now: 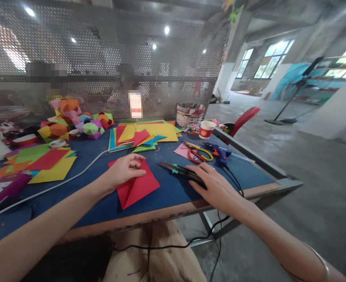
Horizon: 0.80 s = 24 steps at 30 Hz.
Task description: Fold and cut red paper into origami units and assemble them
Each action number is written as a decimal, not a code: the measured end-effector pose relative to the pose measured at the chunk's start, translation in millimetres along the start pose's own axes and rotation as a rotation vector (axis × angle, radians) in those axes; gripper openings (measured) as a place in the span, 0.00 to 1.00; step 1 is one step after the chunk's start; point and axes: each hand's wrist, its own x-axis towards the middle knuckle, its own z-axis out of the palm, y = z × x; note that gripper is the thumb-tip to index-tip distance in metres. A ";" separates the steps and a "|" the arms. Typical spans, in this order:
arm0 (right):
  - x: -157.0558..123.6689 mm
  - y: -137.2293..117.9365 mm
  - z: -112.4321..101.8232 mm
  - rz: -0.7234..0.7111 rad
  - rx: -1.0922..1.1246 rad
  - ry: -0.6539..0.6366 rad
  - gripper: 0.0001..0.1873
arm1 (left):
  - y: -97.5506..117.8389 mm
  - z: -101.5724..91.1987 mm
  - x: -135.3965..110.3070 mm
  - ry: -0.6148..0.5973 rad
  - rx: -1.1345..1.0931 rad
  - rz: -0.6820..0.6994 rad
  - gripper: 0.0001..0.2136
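1. The red paper (pixel 143 184) lies on the blue table (pixel 170 196), near its front edge, one corner pointing toward the person. A crease runs down toward that corner, and a flap seems slightly raised.
2. For good work here, I'd judge the paper should lie flat and square under light, even pressure; pushing hard on the raised flap could put a stray bend beside the crease.
3. The left hand (pixel 121 172) is over the far left part of the paper, thumb reaching in above the middle. Most of the sheet spreads out to the right of these fingers and toward the body. Whether they pinch the flap or only rest on it, I cannot tell from this angle.
4. The right hand (pixel 212 184) has its thumb and fingers closed around the black handle of what looks like a cutter (pixel 175 169). The tool lies to the right of the paper, apart from it, its tip pointing away and to the left.
5. With the tip on that side, care seems wise: the left fingers are best out of its line, and the blade best off the sheet while the fold is being handled.
6. Beyond the right hand lie scissors (pixel 198 148) and a glue gun (pixel 220 152); a pile of coloured sheets (pixel 161 133) sits farther back, behind the paper.
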 end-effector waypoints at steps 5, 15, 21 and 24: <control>-12.3 -9.4 -5.5 -0.120 0.015 -0.045 0.20 | -7.9 2.0 5.6 -0.003 -0.115 -0.008 0.29; -26.5 -11.1 -10.3 -0.149 0.007 0.000 0.20 | -12.1 1.0 1.4 -0.023 -0.078 0.089 0.20; -27.2 -18.7 -11.9 -0.198 -0.015 0.015 0.20 | -12.6 -2.6 -3.4 -0.055 -0.041 0.114 0.18; -30.3 -21.2 -11.3 -0.229 -0.030 -0.014 0.19 | -13.3 -1.3 -1.7 -0.038 -0.018 0.133 0.19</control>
